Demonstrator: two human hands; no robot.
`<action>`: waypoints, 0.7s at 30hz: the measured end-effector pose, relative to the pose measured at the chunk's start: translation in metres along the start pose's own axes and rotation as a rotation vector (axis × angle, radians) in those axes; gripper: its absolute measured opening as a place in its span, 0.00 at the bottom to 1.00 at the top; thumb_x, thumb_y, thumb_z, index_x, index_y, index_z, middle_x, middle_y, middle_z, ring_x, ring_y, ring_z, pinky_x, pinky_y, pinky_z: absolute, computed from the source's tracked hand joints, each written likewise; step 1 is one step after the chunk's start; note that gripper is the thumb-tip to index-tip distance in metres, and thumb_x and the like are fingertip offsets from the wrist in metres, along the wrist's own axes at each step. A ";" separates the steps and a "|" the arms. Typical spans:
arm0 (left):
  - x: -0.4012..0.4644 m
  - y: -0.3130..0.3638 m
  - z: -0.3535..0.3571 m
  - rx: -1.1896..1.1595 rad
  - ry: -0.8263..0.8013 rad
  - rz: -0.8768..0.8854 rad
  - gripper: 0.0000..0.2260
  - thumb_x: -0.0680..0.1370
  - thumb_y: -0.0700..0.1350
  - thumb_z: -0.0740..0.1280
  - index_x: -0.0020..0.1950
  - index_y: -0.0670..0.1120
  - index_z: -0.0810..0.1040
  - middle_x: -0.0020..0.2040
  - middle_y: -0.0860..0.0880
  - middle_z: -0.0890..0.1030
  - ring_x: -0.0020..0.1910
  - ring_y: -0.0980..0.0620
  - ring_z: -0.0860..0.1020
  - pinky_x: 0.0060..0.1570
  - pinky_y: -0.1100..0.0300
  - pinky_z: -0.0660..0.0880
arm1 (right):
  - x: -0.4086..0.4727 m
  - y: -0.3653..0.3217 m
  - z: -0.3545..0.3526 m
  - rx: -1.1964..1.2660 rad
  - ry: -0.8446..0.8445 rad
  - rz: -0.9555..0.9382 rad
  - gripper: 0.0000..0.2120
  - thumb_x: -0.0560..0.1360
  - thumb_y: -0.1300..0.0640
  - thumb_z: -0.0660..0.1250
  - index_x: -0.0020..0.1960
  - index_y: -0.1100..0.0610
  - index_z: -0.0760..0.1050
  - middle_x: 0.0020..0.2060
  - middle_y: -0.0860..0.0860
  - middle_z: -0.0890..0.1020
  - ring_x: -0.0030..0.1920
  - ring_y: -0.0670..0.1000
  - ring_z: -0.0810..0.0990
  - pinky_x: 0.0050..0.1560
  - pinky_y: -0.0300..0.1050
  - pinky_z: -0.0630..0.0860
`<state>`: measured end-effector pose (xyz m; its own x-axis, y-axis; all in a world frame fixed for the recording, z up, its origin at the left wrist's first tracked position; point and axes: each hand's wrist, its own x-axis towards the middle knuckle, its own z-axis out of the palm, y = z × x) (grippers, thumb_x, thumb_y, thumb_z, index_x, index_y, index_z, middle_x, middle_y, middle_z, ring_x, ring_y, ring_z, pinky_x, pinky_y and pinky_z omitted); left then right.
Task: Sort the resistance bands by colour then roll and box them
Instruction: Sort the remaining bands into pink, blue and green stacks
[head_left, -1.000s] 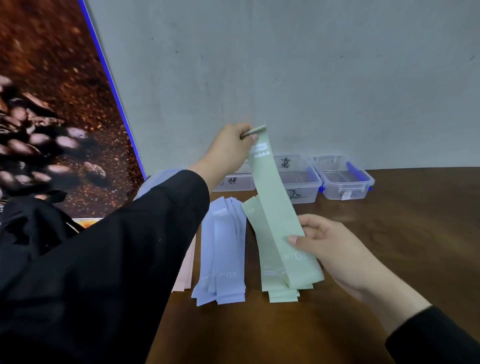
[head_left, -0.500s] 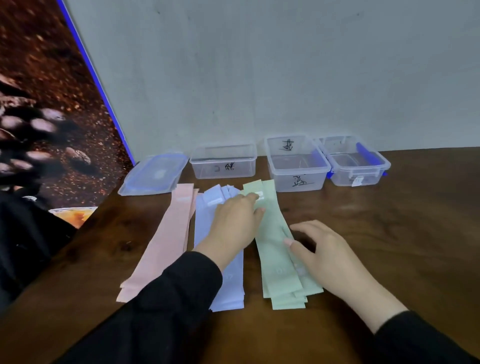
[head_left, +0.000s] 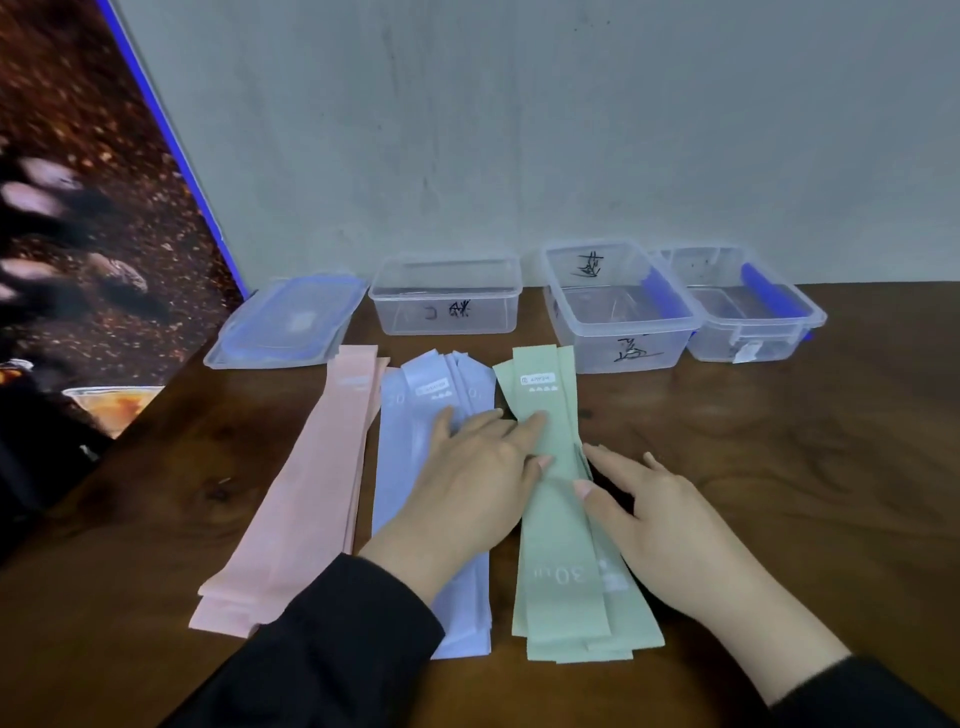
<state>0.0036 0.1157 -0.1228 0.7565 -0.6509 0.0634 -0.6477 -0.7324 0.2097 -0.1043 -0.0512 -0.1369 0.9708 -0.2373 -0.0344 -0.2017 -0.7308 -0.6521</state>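
Observation:
Three flat piles of resistance bands lie side by side on the wooden table: pink bands (head_left: 306, 488) at the left, pale blue bands (head_left: 410, 441) in the middle, green bands (head_left: 563, 545) at the right. My left hand (head_left: 467, 483) lies flat across the blue pile with its fingertips pressing on the green pile. My right hand (head_left: 665, 525) rests open against the right edge of the green pile, fingertips touching it. Three clear plastic boxes stand behind: one (head_left: 447, 296) behind the blue pile, one (head_left: 618, 306) behind the green pile, one (head_left: 748, 306) further right.
A clear lid with a blue rim (head_left: 291, 322) lies at the back left. A grey wall (head_left: 519, 130) closes the back, and a coffee-bean poster (head_left: 78, 234) leans at the left. Bare wooden table (head_left: 779, 467) stretches to the right of the piles.
My left hand lowered the lifted green band onto the green pile and now presses flat on it. My right hand stayed at the pile's right edge.

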 end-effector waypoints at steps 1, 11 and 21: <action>0.000 0.000 -0.001 -0.005 0.003 -0.002 0.23 0.85 0.56 0.52 0.80 0.55 0.59 0.73 0.55 0.71 0.76 0.53 0.60 0.76 0.43 0.45 | 0.000 -0.002 -0.001 -0.006 0.019 0.001 0.28 0.79 0.34 0.55 0.78 0.37 0.62 0.73 0.40 0.73 0.81 0.54 0.55 0.80 0.48 0.53; -0.026 -0.009 -0.026 0.162 0.006 -0.107 0.26 0.81 0.56 0.59 0.78 0.53 0.59 0.76 0.52 0.63 0.77 0.49 0.56 0.74 0.40 0.52 | -0.003 -0.013 -0.011 -0.064 0.049 -0.054 0.23 0.82 0.42 0.59 0.76 0.41 0.66 0.63 0.28 0.63 0.62 0.30 0.53 0.65 0.28 0.48; -0.036 -0.024 -0.025 0.037 -0.119 -0.077 0.30 0.81 0.51 0.61 0.81 0.54 0.54 0.82 0.51 0.52 0.80 0.49 0.49 0.73 0.41 0.62 | -0.009 -0.018 -0.012 -0.016 0.063 -0.075 0.19 0.82 0.44 0.62 0.73 0.42 0.71 0.62 0.29 0.66 0.62 0.31 0.57 0.70 0.32 0.51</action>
<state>-0.0056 0.1617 -0.1056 0.7893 -0.6103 -0.0679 -0.5930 -0.7863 0.1736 -0.1111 -0.0437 -0.1160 0.9733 -0.2212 0.0618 -0.1317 -0.7580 -0.6388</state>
